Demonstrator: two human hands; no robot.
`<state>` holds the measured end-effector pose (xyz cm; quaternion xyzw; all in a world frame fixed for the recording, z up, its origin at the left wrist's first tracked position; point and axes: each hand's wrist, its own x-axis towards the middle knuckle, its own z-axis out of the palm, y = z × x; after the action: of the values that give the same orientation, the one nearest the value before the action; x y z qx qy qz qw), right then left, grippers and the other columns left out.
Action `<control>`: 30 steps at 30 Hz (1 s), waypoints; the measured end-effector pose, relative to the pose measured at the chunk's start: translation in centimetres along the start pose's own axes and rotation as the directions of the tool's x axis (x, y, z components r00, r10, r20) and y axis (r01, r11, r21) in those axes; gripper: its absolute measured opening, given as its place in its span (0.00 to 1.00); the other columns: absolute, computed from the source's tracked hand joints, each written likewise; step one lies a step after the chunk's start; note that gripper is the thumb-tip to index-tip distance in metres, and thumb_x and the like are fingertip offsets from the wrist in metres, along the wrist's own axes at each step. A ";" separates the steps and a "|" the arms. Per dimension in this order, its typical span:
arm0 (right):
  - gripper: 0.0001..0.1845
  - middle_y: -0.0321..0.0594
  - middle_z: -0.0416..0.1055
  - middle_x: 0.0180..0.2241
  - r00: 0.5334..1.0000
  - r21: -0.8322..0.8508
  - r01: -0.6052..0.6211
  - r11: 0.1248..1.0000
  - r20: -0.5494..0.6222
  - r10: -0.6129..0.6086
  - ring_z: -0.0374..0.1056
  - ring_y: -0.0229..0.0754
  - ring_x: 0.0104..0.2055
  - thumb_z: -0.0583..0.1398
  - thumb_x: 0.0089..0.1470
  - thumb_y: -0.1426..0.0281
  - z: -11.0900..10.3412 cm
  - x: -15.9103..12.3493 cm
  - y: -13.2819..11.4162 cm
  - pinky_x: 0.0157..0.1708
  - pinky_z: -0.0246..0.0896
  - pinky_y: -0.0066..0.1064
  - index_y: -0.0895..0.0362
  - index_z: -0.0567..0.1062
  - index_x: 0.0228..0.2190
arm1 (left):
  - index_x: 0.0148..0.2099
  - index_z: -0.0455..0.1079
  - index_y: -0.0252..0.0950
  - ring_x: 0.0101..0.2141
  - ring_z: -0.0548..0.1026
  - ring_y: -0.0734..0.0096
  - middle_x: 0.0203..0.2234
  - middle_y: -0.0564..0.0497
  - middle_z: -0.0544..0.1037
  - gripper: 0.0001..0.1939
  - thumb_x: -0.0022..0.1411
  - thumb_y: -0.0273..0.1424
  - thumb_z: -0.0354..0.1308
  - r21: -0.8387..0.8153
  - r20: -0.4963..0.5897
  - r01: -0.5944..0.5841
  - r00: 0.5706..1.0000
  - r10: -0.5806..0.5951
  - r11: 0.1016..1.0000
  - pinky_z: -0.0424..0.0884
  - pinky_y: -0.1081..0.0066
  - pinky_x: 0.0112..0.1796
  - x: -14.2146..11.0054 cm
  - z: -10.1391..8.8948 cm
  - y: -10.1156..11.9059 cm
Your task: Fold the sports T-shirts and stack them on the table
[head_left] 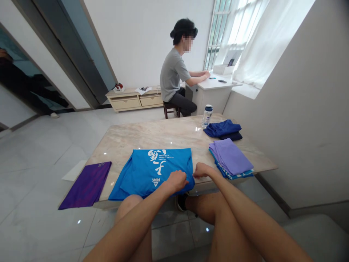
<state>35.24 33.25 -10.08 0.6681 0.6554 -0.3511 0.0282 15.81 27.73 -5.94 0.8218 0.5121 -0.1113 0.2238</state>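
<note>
A bright blue shirt (pixel 141 171) with white lettering lies folded on the marble-topped table (pixel 122 136), its print upside down to me. My left hand (pixel 177 181) is closed at the shirt's near right part, fingers curled down on the fabric. Just to its right, my right hand (pixel 202 170) pinches the shirt's right edge by the near corner. The fingertips of both hands are partly hidden. To the right of my right hand is a stack with a folded lilac cloth (pixel 231 156) on top of blue printed fabric.
A folded purple cloth (pixel 87 185) overhangs the table's left end. At the far right stand a water bottle (pixel 207 116) and folded dark blue clothes (pixel 223 128). Beyond the table, another person (pixel 174 72) sits at a white desk (pixel 215 83). A low cabinet (pixel 136 100) lines the wall.
</note>
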 end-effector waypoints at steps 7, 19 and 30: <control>0.16 0.55 0.84 0.33 0.985 0.135 -0.114 0.984 -0.110 0.130 0.82 0.47 0.37 0.62 0.65 0.69 -0.2 0.2 1.5 0.36 0.70 0.26 0.61 0.81 0.27 | 0.61 0.77 0.27 0.59 0.77 0.37 0.56 0.26 0.79 0.29 0.67 0.42 0.68 -0.022 -0.047 0.068 0.997 -0.069 0.997 0.76 0.53 0.55 2.3 2.6 4.1; 0.21 0.45 0.76 0.24 0.969 0.502 -0.172 0.848 -0.071 0.239 0.77 0.43 0.29 0.64 0.66 0.57 2.0 2.2 -2.3 0.24 0.70 0.26 0.57 0.72 0.26 | 0.57 0.79 0.34 0.56 0.81 0.43 0.54 0.31 0.83 0.21 0.62 0.25 0.62 -0.161 -0.007 0.112 0.993 -0.115 0.981 0.79 0.56 0.55 0.4 2.6 2.4; 0.09 0.34 0.71 0.27 0.953 0.778 0.093 0.621 -0.250 0.170 0.73 0.37 0.29 0.61 0.64 0.69 -0.1 2.2 -11.4 0.31 0.77 0.26 0.52 0.64 0.35 | 0.60 0.71 0.37 0.57 0.79 0.57 0.57 0.41 0.82 0.21 0.67 0.23 0.50 -0.623 -0.214 0.143 0.914 -0.344 0.769 0.72 0.63 0.58 -4.5 0.5 -5.7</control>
<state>24.84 36.77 -6.36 0.6726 0.4189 -0.4945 -0.3572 8.70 26.07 -6.03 0.6418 0.6534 0.1595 0.3685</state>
